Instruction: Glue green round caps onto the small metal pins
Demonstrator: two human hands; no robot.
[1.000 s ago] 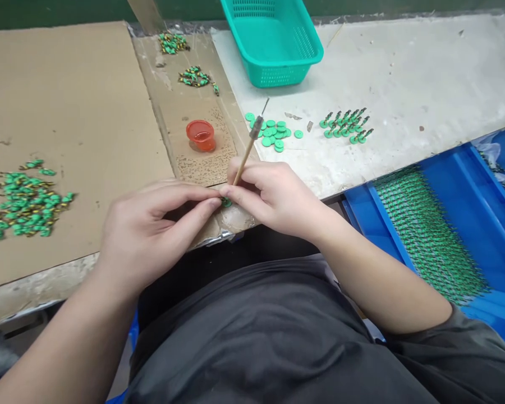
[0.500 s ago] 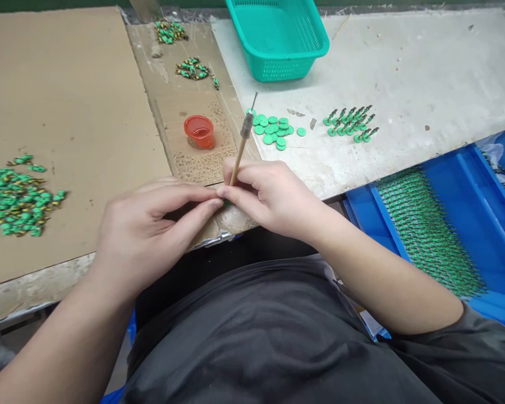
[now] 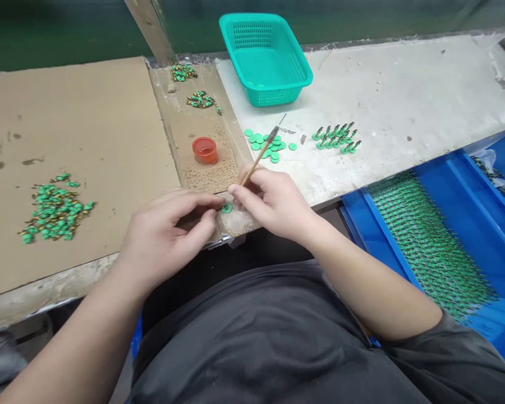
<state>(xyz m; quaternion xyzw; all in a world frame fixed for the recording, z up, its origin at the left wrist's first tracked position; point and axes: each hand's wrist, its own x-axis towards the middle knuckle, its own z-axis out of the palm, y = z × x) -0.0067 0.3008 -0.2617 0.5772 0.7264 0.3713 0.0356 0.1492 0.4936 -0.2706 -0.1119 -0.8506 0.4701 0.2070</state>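
Note:
My right hand (image 3: 275,199) is closed around a thin wooden-handled tool (image 3: 256,165) with a dark collar and a fine needle-like tip, which points up and away. Just left of its fingertips, a small green disc (image 3: 226,208) lies at the worktable's front edge. Beside that disc is my left hand (image 3: 172,224), thumb and index finger apart, its index fingertip close to the disc's rim. Whether it touches the disc I cannot tell. Beyond the hands stands a red cup (image 3: 205,150) with liquid in it. Loose green discs (image 3: 273,147) lie behind the tool.
A teal basket (image 3: 269,95) stands at the back. Small green-and-yellow figures (image 3: 56,210) are heaped on cardboard at left, with smaller piles (image 3: 201,100) behind the cup. Discs bearing upright figures (image 3: 336,136) stand right. Blue trays (image 3: 458,207) sit below the table's right edge.
My left thumb and index finger have parted, and the green disc between the hands now shows. My right hand has drawn slightly away, its tool leaning further right. The camera view has tilted up.

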